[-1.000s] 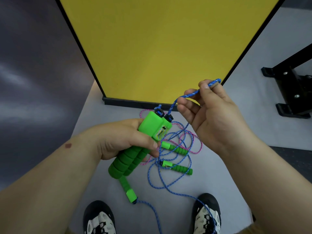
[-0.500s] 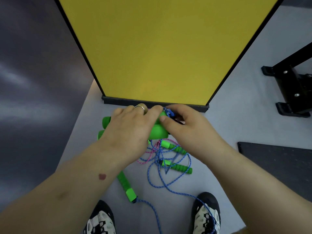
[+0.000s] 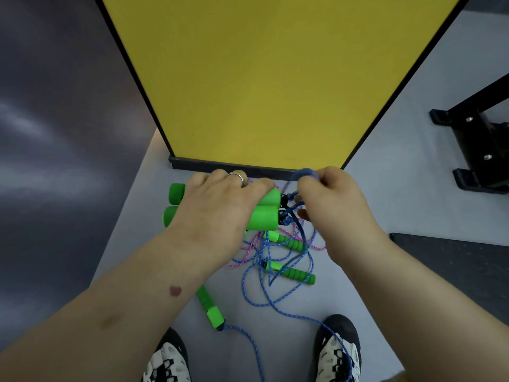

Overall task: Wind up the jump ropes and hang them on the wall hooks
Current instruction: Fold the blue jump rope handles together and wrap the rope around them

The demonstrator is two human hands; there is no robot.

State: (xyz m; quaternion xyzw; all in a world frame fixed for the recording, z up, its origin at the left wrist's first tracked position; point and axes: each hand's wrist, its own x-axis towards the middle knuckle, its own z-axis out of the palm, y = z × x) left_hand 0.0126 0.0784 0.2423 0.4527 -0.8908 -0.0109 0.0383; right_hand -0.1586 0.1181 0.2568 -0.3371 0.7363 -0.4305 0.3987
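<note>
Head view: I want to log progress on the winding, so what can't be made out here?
- Wraps around the paired green handles: covered by the left hand.
- Blue rope at the right hand: motion-blurred.
- Rope tail past the right shoe: cut off by the bottom edge.
- Wall hooks: none in view.

Bright green foam handles (image 3: 263, 209) sit under the left hand's fingers (image 3: 256, 186), which wear a silver ring (image 3: 239, 176). The rope (image 3: 283, 307) at the right hand's fingers (image 3: 308, 186) is blue flecked with white; a pink-and-white rope (image 3: 249, 248) tangles below. Behind stands a yellow panel (image 3: 275, 78), black-edged. Grey floor (image 3: 413, 188); black-and-white shoes (image 3: 337, 351).
</note>
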